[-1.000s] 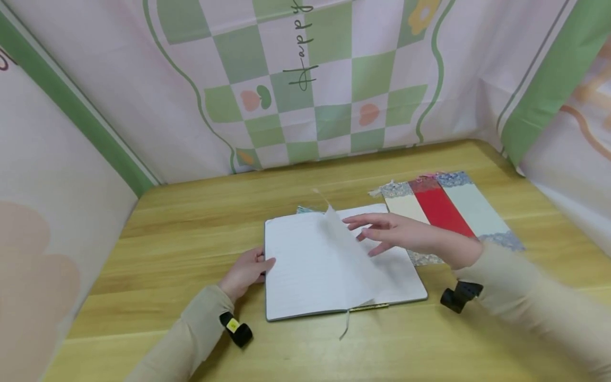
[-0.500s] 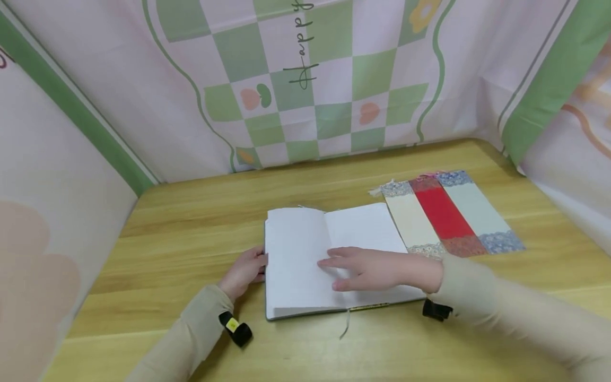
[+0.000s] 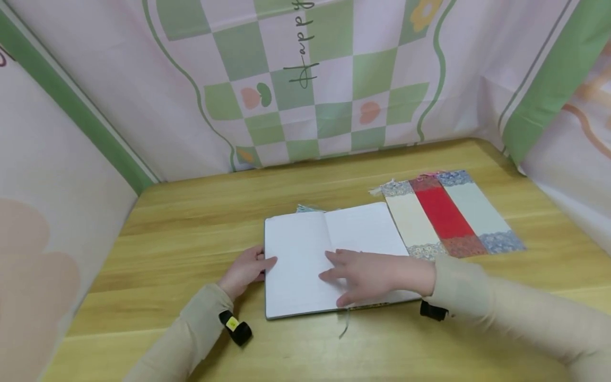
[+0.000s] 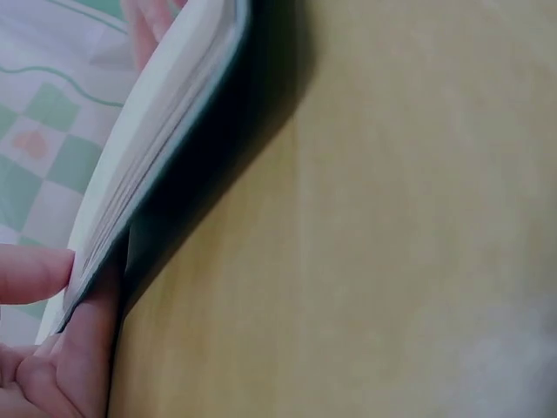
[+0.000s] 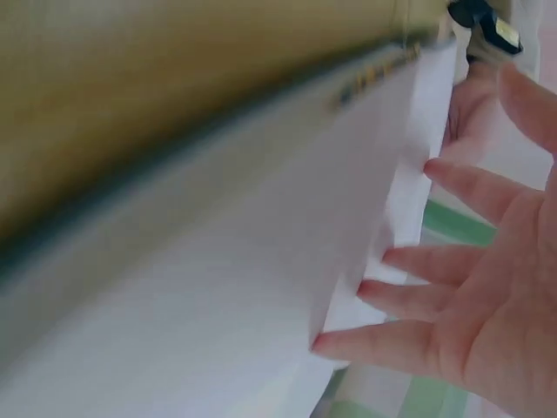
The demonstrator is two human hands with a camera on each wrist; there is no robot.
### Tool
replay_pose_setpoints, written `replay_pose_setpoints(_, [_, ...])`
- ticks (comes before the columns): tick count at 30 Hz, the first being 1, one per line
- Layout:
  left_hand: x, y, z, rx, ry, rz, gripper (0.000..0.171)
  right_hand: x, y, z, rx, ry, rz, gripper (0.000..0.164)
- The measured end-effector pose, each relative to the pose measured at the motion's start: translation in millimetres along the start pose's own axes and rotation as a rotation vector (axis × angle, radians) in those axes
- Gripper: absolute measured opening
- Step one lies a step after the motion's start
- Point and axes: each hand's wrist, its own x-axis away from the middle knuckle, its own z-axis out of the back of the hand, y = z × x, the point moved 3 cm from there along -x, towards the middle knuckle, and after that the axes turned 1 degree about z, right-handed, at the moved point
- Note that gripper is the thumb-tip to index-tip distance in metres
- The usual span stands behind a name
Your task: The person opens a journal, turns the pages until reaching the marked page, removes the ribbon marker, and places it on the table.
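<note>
An open notebook (image 3: 296, 276) with blank-looking pages and a dark cover lies on the wooden table. At its left edge my left hand (image 3: 243, 271) pinches the page block and cover, thumb on top and fingers beneath; the left wrist view shows the thumb (image 4: 33, 274) on the pages. My right hand (image 3: 367, 273) is spread over the middle, its fingertips touching the pages along the fold. In the right wrist view its fingers (image 5: 409, 300) are extended against the paper. A grey ribbon (image 3: 345, 324) hangs from the bottom of the spine, and a pale blue tassel (image 3: 307, 208) pokes out behind the top edge.
Right of the notebook lie three flat strips with patterned ends and tassels: a cream one (image 3: 409, 217), a red one (image 3: 444, 212) and a pale green one (image 3: 479, 209). A printed curtain (image 3: 329, 122) hangs behind the wooden table (image 3: 191, 223).
The lifted page has turned over to the left and now lies flat. My right hand moved left and down onto the fold. The left thumb came off the page edge briefly, then back.
</note>
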Motion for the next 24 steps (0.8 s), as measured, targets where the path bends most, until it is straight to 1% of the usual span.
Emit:
replay_pose_setpoints(3, [-2.2, -1.0, -0.2, -0.006, 0.001, 0.0, 0.051, -1, 8, 6, 0.043, 0.019, 0.007, 0.067])
replay_pose_setpoints(5, [-2.9, -1.0, -0.1, -0.011, 0.007, 0.0, 0.049, -2, 15, 10, 0.071, 0.03, -0.008, 0.071])
replay_pose_setpoints(8, [-3.0, -1.1, -0.1, -0.018, 0.01, -0.001, 0.048, -4, 28, 15, 0.088, 0.036, -0.053, 0.078])
replay_pose_setpoints(12, [-2.7, -1.1, -0.3, -0.022, 0.008, 0.001, 0.047, -8, 49, 23, 0.106, 0.055, -0.113, 0.083])
replay_pose_setpoints(15, [-2.7, -1.2, -0.4, -0.022, 0.008, 0.005, 0.046, -11, 66, 31, 0.115, 0.08, -0.142, 0.086])
replay_pose_setpoints(18, [-2.8, -1.2, -0.6, -0.022, 0.009, 0.008, 0.045, -11, 78, 39, 0.102, 0.11, -0.191, 0.088])
replay_pose_setpoints(21, [-3.2, -1.4, -0.7, -0.023, 0.01, 0.006, 0.046, -9, 85, 44, 0.106, 0.137, -0.25, 0.09])
replay_pose_setpoints(24, [-3.4, -1.3, -0.7, -0.027, 0.01, 0.004, 0.047, -10, 89, 47, 0.141, 0.151, -0.301, 0.092])
